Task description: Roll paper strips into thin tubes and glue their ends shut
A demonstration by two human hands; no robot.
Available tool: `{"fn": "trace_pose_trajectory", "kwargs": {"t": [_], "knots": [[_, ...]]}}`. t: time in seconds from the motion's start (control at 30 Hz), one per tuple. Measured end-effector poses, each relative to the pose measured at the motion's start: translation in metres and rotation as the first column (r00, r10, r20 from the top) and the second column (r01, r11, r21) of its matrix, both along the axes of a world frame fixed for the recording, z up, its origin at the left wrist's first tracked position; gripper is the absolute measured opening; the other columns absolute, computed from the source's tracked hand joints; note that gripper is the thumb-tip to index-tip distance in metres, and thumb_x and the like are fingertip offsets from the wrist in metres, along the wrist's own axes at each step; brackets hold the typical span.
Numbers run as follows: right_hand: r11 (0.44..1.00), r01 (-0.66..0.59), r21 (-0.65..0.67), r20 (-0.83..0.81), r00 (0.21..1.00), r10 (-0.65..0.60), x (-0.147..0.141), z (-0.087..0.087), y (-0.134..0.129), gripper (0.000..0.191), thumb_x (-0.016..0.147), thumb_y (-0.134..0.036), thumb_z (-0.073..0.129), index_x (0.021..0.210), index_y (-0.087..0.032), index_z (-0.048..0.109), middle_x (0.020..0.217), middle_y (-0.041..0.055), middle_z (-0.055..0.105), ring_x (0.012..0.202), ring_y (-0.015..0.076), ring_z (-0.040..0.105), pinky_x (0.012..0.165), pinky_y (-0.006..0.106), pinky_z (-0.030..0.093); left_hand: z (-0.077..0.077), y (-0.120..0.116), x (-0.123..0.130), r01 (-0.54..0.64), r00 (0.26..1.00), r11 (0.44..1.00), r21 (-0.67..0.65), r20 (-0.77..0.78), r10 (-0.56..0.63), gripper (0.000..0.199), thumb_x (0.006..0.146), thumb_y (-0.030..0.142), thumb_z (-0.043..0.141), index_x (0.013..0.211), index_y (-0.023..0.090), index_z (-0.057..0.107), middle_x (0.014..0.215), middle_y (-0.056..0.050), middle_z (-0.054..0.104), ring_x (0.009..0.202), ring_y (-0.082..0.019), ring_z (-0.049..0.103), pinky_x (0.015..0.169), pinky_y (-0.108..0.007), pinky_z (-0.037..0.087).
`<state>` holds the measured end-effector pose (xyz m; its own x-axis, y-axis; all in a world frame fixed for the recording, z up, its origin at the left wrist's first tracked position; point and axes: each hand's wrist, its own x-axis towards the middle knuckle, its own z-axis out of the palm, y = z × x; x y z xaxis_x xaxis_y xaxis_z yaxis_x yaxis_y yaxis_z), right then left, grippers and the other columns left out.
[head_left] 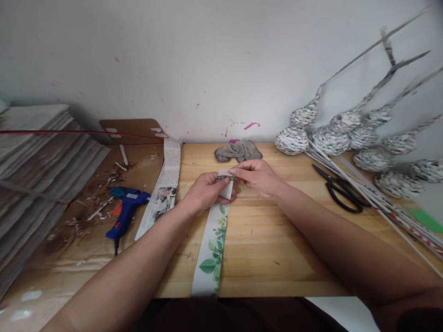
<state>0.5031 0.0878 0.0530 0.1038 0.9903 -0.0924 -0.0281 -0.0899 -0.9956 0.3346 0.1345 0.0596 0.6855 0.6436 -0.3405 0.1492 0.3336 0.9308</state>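
Observation:
A long paper strip (pixel 210 258) printed with green leaves runs from the table's front edge up to my hands. Its far end is folded over and shows a pale face with a dark band. My left hand (pixel 205 191) is closed on this folded end, thumb on top and fingers beneath. At the fold's upper right corner, my right hand (pixel 254 176) pinches the paper between thumb and fingertips. Just beyond the hands lies a crumpled grey cloth (pixel 238 151).
On the left are a blue glue gun (pixel 128 213), newspaper strips (pixel 169 170) and a bundled paper stack (pixel 38 184). Black scissors (pixel 342 191), long paper rods (pixel 384 210) and several woven paper gourds (pixel 292 139) lie on the right. A wall (pixel 207 60) stands behind.

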Motion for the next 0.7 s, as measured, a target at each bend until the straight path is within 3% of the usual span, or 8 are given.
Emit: {"fn": "trace_pose_trajectory", "kwargs": {"t": [0.37, 0.57, 0.7], "knots": [[0.992, -0.077, -0.097, -0.124, 0.990, 0.064, 0.0024, 0.0064, -0.0015, 0.032, 0.065, -0.039, 0.078, 0.082, -0.013, 0.072, 0.064, 0.0008, 0.061, 0.051, 0.0061, 0.045, 0.041, 0.019, 0.022, 0.0048, 0.0001, 0.0000, -0.032, 0.999, 0.999, -0.005, 0.006, 0.032, 0.027, 0.081, 0.033, 0.065, 0.094, 0.009, 0.066, 0.070, -0.010, 0.071, 0.066, -0.018, 0.068, 0.057, -0.024, 0.054], [0.995, 0.040, -0.096, -0.157, 0.986, -0.054, -0.0002, 0.0010, 0.0013, 0.031, 0.060, -0.038, 0.081, 0.077, -0.013, 0.071, 0.057, -0.0010, 0.057, 0.048, 0.0061, 0.044, 0.039, 0.018, 0.020, 0.0029, -0.0002, 0.0004, -0.008, 0.999, 1.000, 0.007, 0.032, 0.007, 0.026, 0.082, 0.028, 0.064, 0.099, 0.009, 0.066, 0.074, -0.010, 0.072, 0.068, -0.017, 0.068, 0.062, -0.025, 0.055], [0.990, 0.091, -0.103, -0.171, 0.979, -0.108, -0.0020, 0.0012, 0.0022, 0.033, 0.057, -0.038, 0.083, 0.074, -0.013, 0.070, 0.053, -0.0018, 0.054, 0.048, 0.0065, 0.044, 0.038, 0.018, 0.018, 0.0027, -0.0022, 0.0010, -0.023, 0.999, 0.998, -0.052, 0.036, 0.025, 0.022, 0.082, 0.024, 0.063, 0.096, 0.008, 0.067, 0.079, -0.011, 0.072, 0.073, -0.018, 0.068, 0.065, -0.028, 0.056]]}}
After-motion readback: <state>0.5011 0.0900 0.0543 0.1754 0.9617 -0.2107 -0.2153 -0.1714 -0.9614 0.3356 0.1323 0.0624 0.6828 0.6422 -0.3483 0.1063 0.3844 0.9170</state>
